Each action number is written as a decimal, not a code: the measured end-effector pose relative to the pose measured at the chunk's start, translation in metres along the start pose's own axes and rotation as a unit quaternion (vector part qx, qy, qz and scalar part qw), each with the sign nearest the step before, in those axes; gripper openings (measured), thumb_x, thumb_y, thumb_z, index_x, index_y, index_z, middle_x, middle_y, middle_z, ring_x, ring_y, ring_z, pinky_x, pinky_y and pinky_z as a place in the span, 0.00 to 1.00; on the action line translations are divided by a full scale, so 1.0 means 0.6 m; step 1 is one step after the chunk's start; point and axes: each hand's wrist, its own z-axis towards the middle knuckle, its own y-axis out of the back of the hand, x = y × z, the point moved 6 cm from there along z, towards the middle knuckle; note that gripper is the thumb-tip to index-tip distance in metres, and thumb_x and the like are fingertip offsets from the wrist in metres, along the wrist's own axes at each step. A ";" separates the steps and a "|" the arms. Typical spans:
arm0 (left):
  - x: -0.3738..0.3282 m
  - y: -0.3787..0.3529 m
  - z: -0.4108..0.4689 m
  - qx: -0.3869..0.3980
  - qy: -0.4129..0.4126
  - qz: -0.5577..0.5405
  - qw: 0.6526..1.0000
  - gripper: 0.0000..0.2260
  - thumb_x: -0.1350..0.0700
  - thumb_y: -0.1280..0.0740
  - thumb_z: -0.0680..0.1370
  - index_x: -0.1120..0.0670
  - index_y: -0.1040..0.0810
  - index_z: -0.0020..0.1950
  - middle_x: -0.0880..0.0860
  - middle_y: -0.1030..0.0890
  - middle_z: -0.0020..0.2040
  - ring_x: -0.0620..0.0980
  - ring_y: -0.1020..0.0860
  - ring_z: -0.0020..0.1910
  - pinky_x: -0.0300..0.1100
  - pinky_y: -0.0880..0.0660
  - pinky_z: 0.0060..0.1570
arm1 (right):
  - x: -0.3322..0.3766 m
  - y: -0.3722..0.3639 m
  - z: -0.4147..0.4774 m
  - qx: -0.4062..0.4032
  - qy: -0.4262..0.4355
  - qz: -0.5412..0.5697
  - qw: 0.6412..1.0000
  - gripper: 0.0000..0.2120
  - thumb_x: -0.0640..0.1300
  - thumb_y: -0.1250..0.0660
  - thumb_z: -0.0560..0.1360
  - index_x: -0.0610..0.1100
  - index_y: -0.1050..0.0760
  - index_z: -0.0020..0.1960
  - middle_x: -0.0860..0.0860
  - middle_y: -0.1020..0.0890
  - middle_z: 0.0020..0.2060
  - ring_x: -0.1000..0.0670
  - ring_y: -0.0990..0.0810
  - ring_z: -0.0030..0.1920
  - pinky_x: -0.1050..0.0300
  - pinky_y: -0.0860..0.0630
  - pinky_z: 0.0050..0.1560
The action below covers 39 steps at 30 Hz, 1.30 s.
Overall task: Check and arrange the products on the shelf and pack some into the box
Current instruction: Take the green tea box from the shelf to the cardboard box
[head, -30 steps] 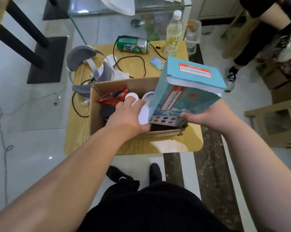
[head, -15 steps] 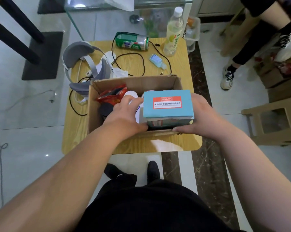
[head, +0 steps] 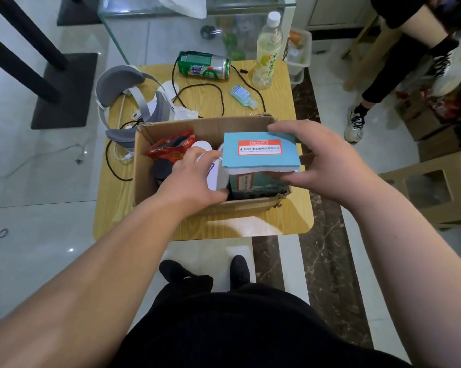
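Both forearms stretch forward over the pale wooden bench (head: 250,227). The left hand (head: 195,179) dips into the open brown cardboard box (head: 205,126), fingers curled round a white round tub (head: 213,176), thumb on its near side. The right hand (head: 322,166) comes in from the right, fingers hooked over the far edge and thumb on the near edge of the light-blue rectangular carton with a red label (head: 258,152). It grips the carton upright in the box's right half. A red snack packet (head: 171,150) sits at the left. Beyond the box are a small blue bottle (head: 241,95), a green can (head: 204,65) on its side, and an upright clear drink bottle (head: 266,51).
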 end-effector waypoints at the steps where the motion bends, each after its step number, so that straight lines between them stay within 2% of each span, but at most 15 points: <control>1: 0.000 0.001 -0.001 -0.002 0.001 -0.001 1.000 0.39 0.41 0.26 0.72 0.39 0.43 0.77 0.44 0.42 0.75 0.55 0.38 0.73 0.55 0.25 0.64 | 0.000 0.002 -0.001 -0.010 -0.007 0.022 1.000 0.34 0.44 0.20 0.71 0.60 0.31 0.72 0.63 0.26 0.65 0.64 0.29 0.64 0.78 0.29 0.53; 4: -0.001 0.006 -0.005 -0.001 0.001 0.003 1.000 0.37 0.42 0.27 0.72 0.40 0.41 0.77 0.44 0.42 0.75 0.56 0.37 0.71 0.54 0.26 0.63 | -0.004 0.010 -0.004 -0.042 -0.030 0.087 0.995 0.33 0.44 0.19 0.70 0.60 0.29 0.69 0.63 0.24 0.64 0.67 0.29 0.64 0.76 0.26 0.52; 8: 0.005 0.011 -0.013 -0.010 0.007 0.008 1.000 0.36 0.42 0.26 0.72 0.40 0.39 0.76 0.44 0.42 0.74 0.58 0.35 0.70 0.53 0.28 0.63 | -0.014 0.010 -0.007 -0.036 -0.054 0.156 0.986 0.32 0.43 0.20 0.70 0.59 0.28 0.69 0.61 0.23 0.66 0.61 0.26 0.66 0.69 0.21 0.46; 12: 0.006 0.011 -0.016 -0.010 0.003 -0.011 1.000 0.36 0.42 0.26 0.71 0.39 0.39 0.75 0.44 0.41 0.73 0.59 0.34 0.69 0.53 0.29 0.63 | -0.013 0.021 -0.003 -0.053 -0.046 0.165 0.984 0.32 0.43 0.19 0.69 0.58 0.27 0.68 0.60 0.21 0.63 0.57 0.22 0.65 0.65 0.19 0.52; 15: 0.008 0.013 -0.019 -0.018 0.000 -0.025 1.000 0.35 0.44 0.26 0.71 0.38 0.38 0.75 0.44 0.41 0.72 0.59 0.34 0.67 0.50 0.30 0.60 | -0.026 0.035 -0.007 -0.092 -0.042 0.210 0.973 0.31 0.40 0.19 0.69 0.55 0.26 0.67 0.58 0.20 0.62 0.59 0.20 0.61 0.67 0.22 0.55; 20: 0.018 0.014 -0.023 -0.025 0.009 -0.041 0.999 0.35 0.44 0.26 0.70 0.37 0.38 0.74 0.44 0.42 0.71 0.56 0.34 0.67 0.49 0.30 0.61 | -0.074 0.022 -0.012 -0.104 -0.064 0.274 0.954 0.33 0.37 0.19 0.67 0.47 0.25 0.69 0.50 0.20 0.63 0.57 0.20 0.61 0.64 0.24 0.61; 23: 0.023 0.015 -0.023 -0.022 0.009 -0.044 0.999 0.35 0.43 0.26 0.70 0.37 0.38 0.74 0.43 0.42 0.71 0.56 0.34 0.67 0.49 0.30 0.63 | -0.067 0.028 -0.009 -0.097 -0.059 0.203 0.972 0.33 0.36 0.19 0.69 0.47 0.25 0.71 0.55 0.21 0.62 0.63 0.23 0.61 0.70 0.27 0.60; 26: 0.023 0.013 -0.022 -0.022 0.001 -0.044 0.999 0.36 0.43 0.25 0.70 0.37 0.38 0.74 0.43 0.41 0.71 0.57 0.33 0.66 0.49 0.30 0.63 | -0.026 0.014 0.000 -0.053 -0.020 0.072 0.996 0.35 0.43 0.19 0.70 0.55 0.28 0.73 0.61 0.23 0.63 0.63 0.26 0.63 0.72 0.28 0.60; 28: 0.023 0.012 -0.022 -0.017 0.001 -0.047 0.999 0.37 0.44 0.25 0.70 0.37 0.39 0.75 0.43 0.41 0.72 0.57 0.33 0.67 0.51 0.28 0.64 | -0.004 -0.009 0.005 -0.016 0.015 0.023 0.999 0.35 0.45 0.19 0.70 0.57 0.29 0.74 0.65 0.26 0.64 0.65 0.30 0.65 0.74 0.29 0.57; 30: 0.023 0.013 -0.021 -0.016 0.004 -0.048 0.999 0.37 0.44 0.25 0.70 0.37 0.39 0.75 0.43 0.41 0.72 0.56 0.33 0.67 0.52 0.27 0.64 | 0.004 -0.021 0.007 -0.012 0.029 0.014 0.999 0.34 0.45 0.20 0.71 0.57 0.29 0.74 0.63 0.25 0.65 0.64 0.31 0.66 0.77 0.30 0.54; 32: 0.021 0.014 -0.023 -0.019 0.005 -0.051 0.998 0.37 0.44 0.25 0.69 0.36 0.39 0.74 0.43 0.40 0.72 0.56 0.33 0.67 0.52 0.27 0.63 | 0.001 -0.021 0.007 -0.019 0.034 0.006 0.999 0.34 0.46 0.19 0.71 0.57 0.29 0.74 0.60 0.23 0.65 0.60 0.30 0.66 0.79 0.33 0.56; 39: -0.005 0.037 -0.031 -0.056 0.020 0.011 0.998 0.34 0.41 0.26 0.68 0.37 0.36 0.72 0.44 0.38 0.70 0.55 0.31 0.63 0.48 0.26 0.52 | -0.021 0.011 0.003 -0.039 0.025 0.009 0.999 0.33 0.50 0.20 0.71 0.50 0.27 0.74 0.54 0.21 0.65 0.59 0.27 0.65 0.75 0.34 0.62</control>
